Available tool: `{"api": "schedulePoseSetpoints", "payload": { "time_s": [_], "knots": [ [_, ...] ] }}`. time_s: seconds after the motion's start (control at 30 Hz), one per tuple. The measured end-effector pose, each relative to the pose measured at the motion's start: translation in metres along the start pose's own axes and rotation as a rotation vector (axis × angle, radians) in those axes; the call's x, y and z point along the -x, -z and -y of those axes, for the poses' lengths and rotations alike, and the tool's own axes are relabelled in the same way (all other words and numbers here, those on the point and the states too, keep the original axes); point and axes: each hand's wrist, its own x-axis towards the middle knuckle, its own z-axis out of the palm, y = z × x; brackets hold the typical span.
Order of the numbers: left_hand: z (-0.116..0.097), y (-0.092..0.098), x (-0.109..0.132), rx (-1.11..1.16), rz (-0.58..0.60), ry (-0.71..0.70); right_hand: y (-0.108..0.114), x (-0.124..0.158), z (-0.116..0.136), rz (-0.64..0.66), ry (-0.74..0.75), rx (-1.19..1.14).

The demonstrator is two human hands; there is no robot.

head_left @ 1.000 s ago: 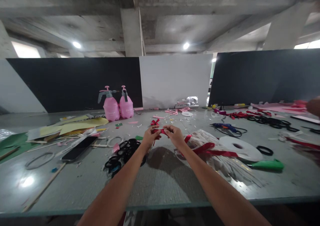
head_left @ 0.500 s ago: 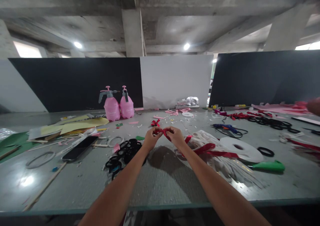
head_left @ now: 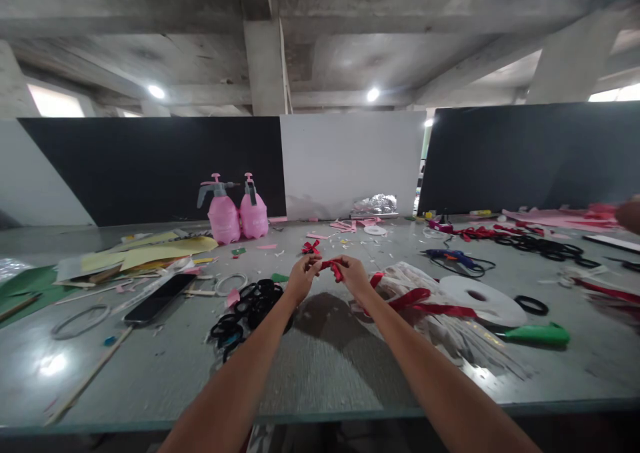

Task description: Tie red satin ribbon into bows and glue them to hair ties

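Above the middle of the table, a short red ribbon [head_left: 331, 266] is held between my two hands. My left hand [head_left: 303, 277] pinches its left end, fingers closed. My right hand [head_left: 352, 273] grips the other side, with a folded bit of ribbon hanging under its fingertips. Just beyond them lies a red ribbon bow [head_left: 311, 247]. A pile of black hair ties [head_left: 254, 306] is left of my left forearm. Right of my right hand, loose red ribbon strips [head_left: 413, 299] lie over a clear plastic bag [head_left: 445, 336] of whitish strips.
Two pink spray bottles [head_left: 224, 218] stand at the back left. A phone [head_left: 159, 297] and yellow paper [head_left: 170, 251] lie on the left. To the right are a white ribbon roll [head_left: 483, 299], green-handled tool [head_left: 537, 334] and blue glue gun [head_left: 456, 258]. Another person's hand [head_left: 629, 214] shows at the right edge.
The ribbon between my hands is more stretched out, and its folded end now hangs visibly below my right fingers. My hands have hardly shifted.
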Motion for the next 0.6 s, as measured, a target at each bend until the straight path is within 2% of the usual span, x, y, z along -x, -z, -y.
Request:
{"api": "schedulePoseSetpoints", "payload": {
  "time_s": [0.07, 0.2, 0.33, 0.4, 0.53, 0.6],
  "knots": [
    [0.0, 0.003, -0.001, 0.094, 0.028, 0.016, 0.0, 0.0, 0.002, -0.025, -0.056, -0.081],
    [0.001, 0.008, 0.001, 0.237, 0.19, -0.03, 0.001, 0.005, 0.006, -0.053, -0.117, -0.162],
    [0.0, 0.006, 0.006, 0.078, 0.274, -0.036, 0.001, 0.009, 0.007, -0.054, -0.175, -0.246],
    [0.0, 0.003, 0.008, -0.028, 0.223, -0.065, -0.001, 0.011, 0.008, -0.039, -0.198, -0.268],
    [0.0, 0.001, 0.004, -0.107, -0.017, -0.089, -0.002, 0.012, 0.009, -0.003, -0.211, -0.268],
    [0.0, 0.004, 0.001, -0.118, -0.093, -0.083, -0.003, 0.013, 0.009, 0.013, -0.204, -0.245]
  ]
}}
